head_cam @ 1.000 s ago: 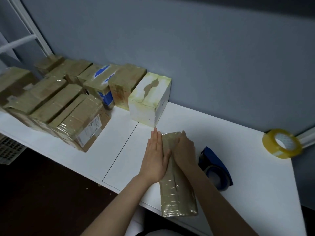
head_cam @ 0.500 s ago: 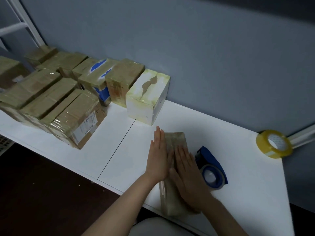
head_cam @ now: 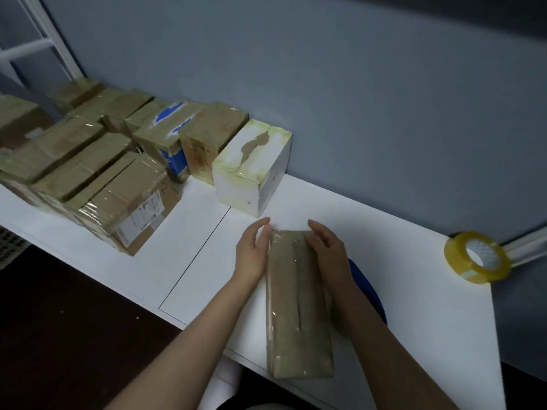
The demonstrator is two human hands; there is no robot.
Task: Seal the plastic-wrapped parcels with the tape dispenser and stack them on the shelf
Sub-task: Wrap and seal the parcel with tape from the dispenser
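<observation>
Tan parcel (head_cam: pixel 297 306), yellow tape roll (head_cam: pixel 477 257), white shelf (head_cam: pixel 429 321)

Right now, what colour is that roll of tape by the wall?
The roll of tape is translucent yellow; head view shows it.

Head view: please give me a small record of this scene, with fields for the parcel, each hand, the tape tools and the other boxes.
parcel: long, plastic-wrapped, lying flat on the white shelf, near end at the front edge
left hand: beside the parcel's left edge, fingers relaxed
right hand: at the parcel's right edge, fingers loosely curved
tape dispenser: blue, right of the parcel, mostly hidden by the right forearm
tape roll: yellow, on edge, far right
other boxes: white box by the wall; brown boxes to its left
</observation>
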